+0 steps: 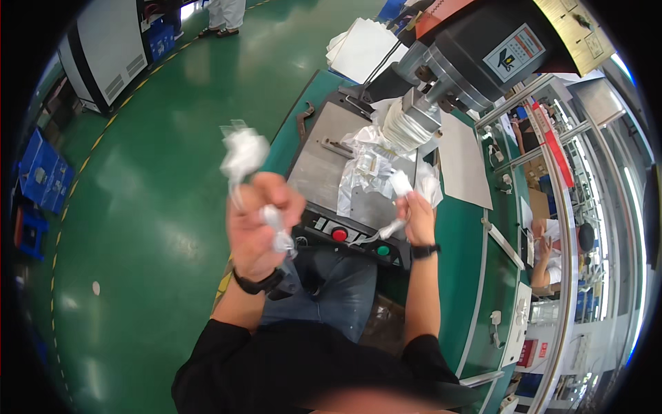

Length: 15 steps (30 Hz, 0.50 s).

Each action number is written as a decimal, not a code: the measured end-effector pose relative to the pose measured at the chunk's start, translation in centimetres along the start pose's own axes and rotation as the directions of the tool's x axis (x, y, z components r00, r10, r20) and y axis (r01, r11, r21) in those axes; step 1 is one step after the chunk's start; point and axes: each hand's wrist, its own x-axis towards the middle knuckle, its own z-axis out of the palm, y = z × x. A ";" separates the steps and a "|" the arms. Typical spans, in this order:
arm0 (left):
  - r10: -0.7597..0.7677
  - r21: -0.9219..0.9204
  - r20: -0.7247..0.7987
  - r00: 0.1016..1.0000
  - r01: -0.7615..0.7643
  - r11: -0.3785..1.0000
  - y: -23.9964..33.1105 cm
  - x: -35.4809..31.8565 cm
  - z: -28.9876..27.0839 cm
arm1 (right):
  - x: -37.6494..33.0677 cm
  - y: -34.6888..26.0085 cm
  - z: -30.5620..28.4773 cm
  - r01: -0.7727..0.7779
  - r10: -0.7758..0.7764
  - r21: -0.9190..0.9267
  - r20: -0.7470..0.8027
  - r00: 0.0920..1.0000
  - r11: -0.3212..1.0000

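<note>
left hand (261,228) gripping white bundle (243,153), upright

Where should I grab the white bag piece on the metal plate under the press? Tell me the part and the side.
Take the white bag piece by its near, lower edge, coming from the button panel side. That edge lies loose on the metal plate, while the far end sits close under the press head. The right hand is nearest.

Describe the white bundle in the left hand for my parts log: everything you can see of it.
The bundle is crumpled white, thin and partly see-through, like plastic film or small bags bunched together. It is blurred, so finer parts cannot be told. It sticks up above the left hand, whose fist closes on its lower end, raised over the green floor. More white bits show between the fingers.
</note>
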 end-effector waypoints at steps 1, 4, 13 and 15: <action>0.064 0.036 -0.030 0.998 -0.063 0.997 1.7 0.0 0.1 | 2.0 0.4 1.3 0.087 -0.083 -0.140 0.035 0.996 0.986; 0.045 0.003 -0.175 0.984 -0.045 0.999 6.1 -1.2 -0.7 | 5.3 0.6 6.1 0.166 -0.159 -0.445 0.053 0.986 0.880; -0.372 -0.288 -0.611 0.699 0.242 0.927 6.7 -9.9 -11.7 | 5.3 1.2 10.5 0.235 -0.356 -0.972 0.219 0.909 0.003; -0.468 -0.324 -0.552 0.690 0.340 0.883 5.6 -11.3 -12.6 | 5.1 1.0 10.9 0.211 -0.293 -0.977 0.209 0.933 -0.026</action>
